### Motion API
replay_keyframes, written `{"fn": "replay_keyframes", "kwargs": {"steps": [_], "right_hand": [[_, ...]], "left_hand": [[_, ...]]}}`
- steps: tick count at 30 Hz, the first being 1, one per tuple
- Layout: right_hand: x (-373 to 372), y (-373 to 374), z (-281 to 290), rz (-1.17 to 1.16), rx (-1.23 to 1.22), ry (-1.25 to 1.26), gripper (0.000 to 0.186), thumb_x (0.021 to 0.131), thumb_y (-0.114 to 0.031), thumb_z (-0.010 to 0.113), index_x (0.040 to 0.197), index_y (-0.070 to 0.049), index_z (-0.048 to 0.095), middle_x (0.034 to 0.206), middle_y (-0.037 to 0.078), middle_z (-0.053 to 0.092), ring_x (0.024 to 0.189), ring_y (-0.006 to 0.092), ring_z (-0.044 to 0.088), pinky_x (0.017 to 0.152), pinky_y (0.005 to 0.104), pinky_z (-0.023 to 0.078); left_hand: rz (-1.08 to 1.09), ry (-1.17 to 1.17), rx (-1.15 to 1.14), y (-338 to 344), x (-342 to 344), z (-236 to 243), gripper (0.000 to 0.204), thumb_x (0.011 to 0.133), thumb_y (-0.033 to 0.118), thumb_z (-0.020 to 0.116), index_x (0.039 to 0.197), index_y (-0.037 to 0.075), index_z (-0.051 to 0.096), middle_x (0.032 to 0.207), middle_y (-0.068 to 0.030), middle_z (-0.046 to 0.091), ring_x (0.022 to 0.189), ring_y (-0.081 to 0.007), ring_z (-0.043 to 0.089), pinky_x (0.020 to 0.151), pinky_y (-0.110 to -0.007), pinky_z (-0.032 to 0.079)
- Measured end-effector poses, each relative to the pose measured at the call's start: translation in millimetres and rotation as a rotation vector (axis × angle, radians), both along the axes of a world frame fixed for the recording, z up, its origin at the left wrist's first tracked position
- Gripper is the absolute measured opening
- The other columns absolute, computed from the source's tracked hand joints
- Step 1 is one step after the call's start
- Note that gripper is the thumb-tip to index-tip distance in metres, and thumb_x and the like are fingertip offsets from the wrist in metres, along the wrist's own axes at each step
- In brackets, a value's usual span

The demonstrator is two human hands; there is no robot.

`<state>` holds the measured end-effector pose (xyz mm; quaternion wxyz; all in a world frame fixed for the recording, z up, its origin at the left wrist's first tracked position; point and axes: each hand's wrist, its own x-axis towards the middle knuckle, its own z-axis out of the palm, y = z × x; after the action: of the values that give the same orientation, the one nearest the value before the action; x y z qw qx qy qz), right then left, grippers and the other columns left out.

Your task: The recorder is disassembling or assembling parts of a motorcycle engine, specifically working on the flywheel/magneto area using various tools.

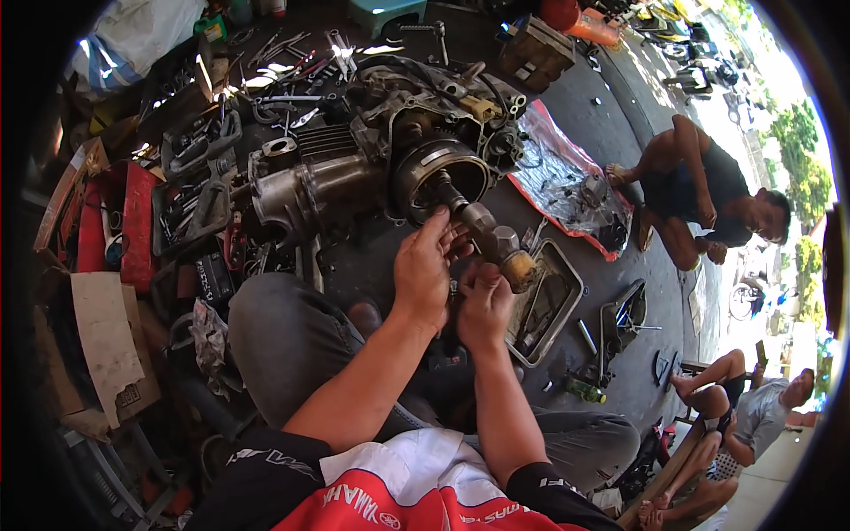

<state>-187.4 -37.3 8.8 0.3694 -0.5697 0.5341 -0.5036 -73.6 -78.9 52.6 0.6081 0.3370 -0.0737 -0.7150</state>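
While you sit on the ground with your knees up, both your hands meet on the tool driven into that engine (pixel 354 168). Your left hand (pixel 423 274) is wrapped over the shaft of the tool (pixel 485 232), fingers curled across the top near where it enters the round opening of the crankcase — that looks like a steadying grip, keeping the shaft in line with the bore. Your right hand (pixel 482 305) sits just below and behind, clenched around the lower part near the yellowish end cap (pixel 519 268), where I'd judge you get the most leverage for turning. Whether the thumb there is pressing or just resting, I cannot tell.

The engine lies on its side on the dark pavement, finned cylinder pointing to your left, opening facing you, so the shaft angles straight toward your lap. Just beside your right hand rests a grey metal tray (pixel 547 305), close enough for loose parts. Beyond it a red-edged plastic sheet (pixel 567 177) carries small pieces. Spanners and sockets (pixel 283 80) are scattered along the far side, a red toolbox (pixel 133 212) at your left. Other people (pixel 699 195) squat near the right edge, well apart from you.
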Motion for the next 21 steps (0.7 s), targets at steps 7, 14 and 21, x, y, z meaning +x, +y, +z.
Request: {"fn": "replay_keyframes", "kwargs": {"steps": [7,14,21], "right_hand": [[0.3,-2.4,-12.1,0.024,0.088,0.054,0.062,0.110,-0.070,0.042,0.103,-0.009,0.056,0.074,-0.005,0.041,0.067,0.0059,0.039,0.058,0.0254,0.030],[-5.9,-3.5,-27.1,0.044,-0.014,0.103,0.034,0.113,-0.025,0.050,0.117,0.003,0.069,0.089,0.014,0.073,0.073,0.0287,0.069,0.065,0.0435,0.051],[-20.3,37.5,-17.9,0.057,-0.083,0.040,0.033,0.112,-0.028,0.051,0.095,-0.002,0.063,0.071,0.004,0.055,0.062,0.0173,0.055,0.060,0.0322,0.046]], "left_hand": [[0.012,0.099,0.057,-1.8,3.0,4.0,0.047,0.114,0.035,0.050,0.134,-0.003,0.067,0.131,-0.0173,0.075,0.120,-0.0222,0.070,0.106,-0.036,0.053],[0.034,0.109,0.078,-2.3,1.9,6.9,0.045,0.113,0.038,0.050,0.125,-0.001,0.069,0.128,-0.0168,0.076,0.116,-0.0227,0.072,0.104,-0.036,0.052],[-0.012,0.110,-0.003,-7.0,5.2,0.1,0.038,0.110,0.039,0.059,0.119,0.006,0.073,0.120,-0.0097,0.080,0.112,-0.0216,0.072,0.102,-0.037,0.049]]}}
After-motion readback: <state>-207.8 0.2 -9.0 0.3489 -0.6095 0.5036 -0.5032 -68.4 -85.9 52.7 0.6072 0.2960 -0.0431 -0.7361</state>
